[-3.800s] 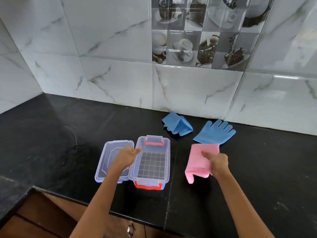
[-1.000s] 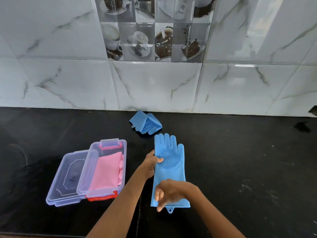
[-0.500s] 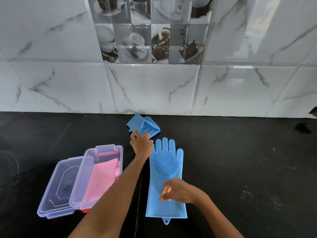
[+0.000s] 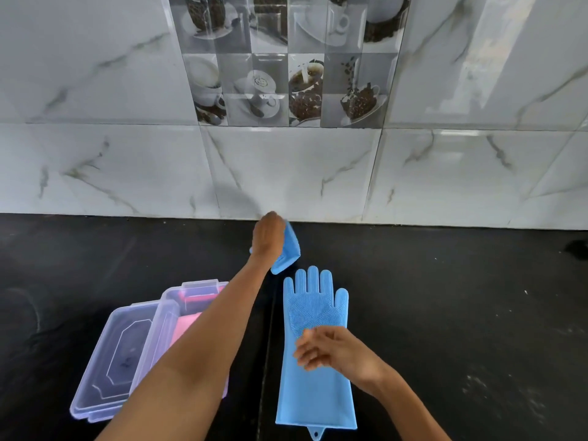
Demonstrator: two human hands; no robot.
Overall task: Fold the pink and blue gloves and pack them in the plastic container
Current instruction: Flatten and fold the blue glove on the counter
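Head view, black counter (image 4: 461,313) against a marble-tiled wall (image 4: 286,167) with a coffee-cup picture tile (image 4: 286,65).

Left hand (image 4: 268,234): reached far forward, near the wall. Fingers closed around the folded blue glove (image 4: 288,249); the glove's bristled face shows to the right of the hand and its lower corner hangs below the wrist. Cannot tell whether the glove is lifted clear of the counter or touching it.

Right hand (image 4: 331,348): over the middle of the flat blue glove (image 4: 313,354), fingers loosely curled and slightly apart, gripping nothing. Image is blurred here; cannot tell if the fingertips touch the glove.

Flat blue glove: lies unfolded on the counter, fingers pointing toward the wall, bristled palm up, cuff toward the person with a small hanging loop at the cuff edge. It lies just beside the folded blue glove, not touching it.

Plastic container (image 4: 165,316): clear, on the counter to the left of the flat glove, partly hidden by the left forearm. Pink glove (image 4: 186,326) lies inside it, folded. A red latch shows at the container's far end.

Container lid (image 4: 117,354): clear, lies on the counter touching the container's left side.
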